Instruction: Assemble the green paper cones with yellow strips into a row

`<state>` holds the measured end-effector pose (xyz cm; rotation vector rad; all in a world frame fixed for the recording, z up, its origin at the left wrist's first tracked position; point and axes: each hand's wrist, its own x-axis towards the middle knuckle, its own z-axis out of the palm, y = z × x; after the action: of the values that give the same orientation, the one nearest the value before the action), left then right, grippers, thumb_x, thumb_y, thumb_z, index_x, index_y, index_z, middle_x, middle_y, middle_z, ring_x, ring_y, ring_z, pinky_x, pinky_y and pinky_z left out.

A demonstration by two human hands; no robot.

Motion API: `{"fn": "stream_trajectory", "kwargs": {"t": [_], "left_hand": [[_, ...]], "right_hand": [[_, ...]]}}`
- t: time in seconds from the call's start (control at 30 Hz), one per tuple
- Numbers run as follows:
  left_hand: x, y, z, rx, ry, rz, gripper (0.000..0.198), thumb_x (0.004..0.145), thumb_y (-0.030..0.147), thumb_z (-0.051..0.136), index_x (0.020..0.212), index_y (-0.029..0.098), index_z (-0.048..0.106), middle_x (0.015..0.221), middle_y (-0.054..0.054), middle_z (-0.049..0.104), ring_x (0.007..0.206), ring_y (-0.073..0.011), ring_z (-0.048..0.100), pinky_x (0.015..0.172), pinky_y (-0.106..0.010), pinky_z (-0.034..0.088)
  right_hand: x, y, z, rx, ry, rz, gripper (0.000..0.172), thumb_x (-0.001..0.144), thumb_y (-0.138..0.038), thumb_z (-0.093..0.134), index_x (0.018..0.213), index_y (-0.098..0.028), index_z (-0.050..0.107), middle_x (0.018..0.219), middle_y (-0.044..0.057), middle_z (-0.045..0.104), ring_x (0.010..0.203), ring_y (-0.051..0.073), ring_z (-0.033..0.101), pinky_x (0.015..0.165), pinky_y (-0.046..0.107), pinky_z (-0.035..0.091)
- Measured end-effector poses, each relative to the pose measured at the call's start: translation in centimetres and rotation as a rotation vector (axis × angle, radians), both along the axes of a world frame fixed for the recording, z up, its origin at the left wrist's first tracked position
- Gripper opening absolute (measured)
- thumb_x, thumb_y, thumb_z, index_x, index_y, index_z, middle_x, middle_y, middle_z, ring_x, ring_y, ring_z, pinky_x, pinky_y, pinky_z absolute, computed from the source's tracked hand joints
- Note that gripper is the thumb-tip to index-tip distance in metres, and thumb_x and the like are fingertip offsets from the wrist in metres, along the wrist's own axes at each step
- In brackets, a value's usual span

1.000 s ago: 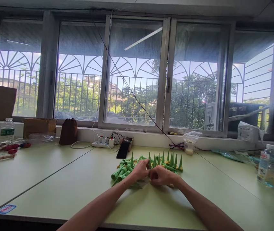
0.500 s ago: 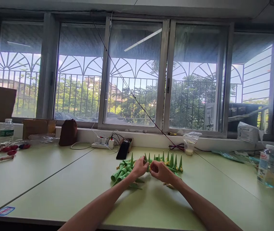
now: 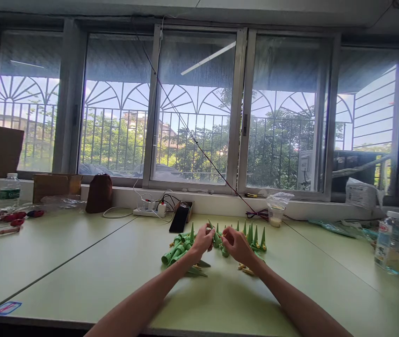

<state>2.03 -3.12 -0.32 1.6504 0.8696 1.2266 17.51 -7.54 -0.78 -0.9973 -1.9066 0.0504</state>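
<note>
My left hand [image 3: 203,238] is closed round a green cone [image 3: 216,240] whose pointed end tilts up and to the left. Just to its right, my right hand [image 3: 236,242] has its thumb and fingers pinched together; whatever lies between the fingertips is too small to make out. Several green cones [image 3: 263,239] stand upright behind and to the right of my right hand, with small yellow pieces at their bases. By my left wrist lies a pile of green tubes [image 3: 176,252] and cones. Small yellow pieces [image 3: 246,270] rest under my right forearm.
A dark phone [image 3: 178,220] leans by a small box behind the pile, beside a white power strip [image 3: 150,211]. A bagged cup [image 3: 276,213] stands near the window sill. Bottles stand at the right [image 3: 390,243] and far left [image 3: 10,191]. A brown pouch [image 3: 99,193] sits at the back.
My left hand has shifted slightly left and turned, so the green cone in it now shows tilted. My right hand has moved a little right, away from the left.
</note>
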Motion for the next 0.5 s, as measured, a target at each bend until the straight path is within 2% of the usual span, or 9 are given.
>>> {"fn": "stream_trajectory", "kwargs": {"t": [0.2,0.33,0.5], "left_hand": [[-0.12,-0.76,0.67,-0.089,-0.061,-0.022,0.030,0.087,0.050,0.050,0.088,0.021,0.045,0.063,0.001,0.058,0.040,-0.0053,0.033,0.036,-0.019,0.026],[-0.09,-0.55,0.61,-0.120,-0.112,-0.035,0.035,0.084,0.054,0.050,0.092,0.020,0.046,0.063,0.004,0.053,0.039,-0.0043,0.033,0.035,-0.017,0.024],[-0.06,-0.21,0.42,-0.086,-0.099,0.000,0.041,0.082,0.058,0.051,0.091,0.019,0.045,0.065,0.004,0.052,0.039,-0.0038,0.033,0.034,-0.018,0.024]], "right_hand": [[-0.09,-0.13,0.12,0.017,0.024,-0.001,0.012,0.088,-0.029,0.046,0.084,-0.018,0.050,0.058,-0.005,0.047,0.051,0.010,0.040,0.052,0.022,0.030],[0.01,0.17,-0.24,0.014,-0.022,0.013,0.005,0.083,-0.021,0.047,0.080,-0.018,0.051,0.058,-0.006,0.045,0.052,0.010,0.040,0.053,0.021,0.029],[-0.16,0.20,-0.49,-0.014,-0.054,0.033,0.007,0.080,-0.016,0.048,0.076,-0.018,0.052,0.057,-0.006,0.044,0.052,0.010,0.040,0.052,0.020,0.028]]}}
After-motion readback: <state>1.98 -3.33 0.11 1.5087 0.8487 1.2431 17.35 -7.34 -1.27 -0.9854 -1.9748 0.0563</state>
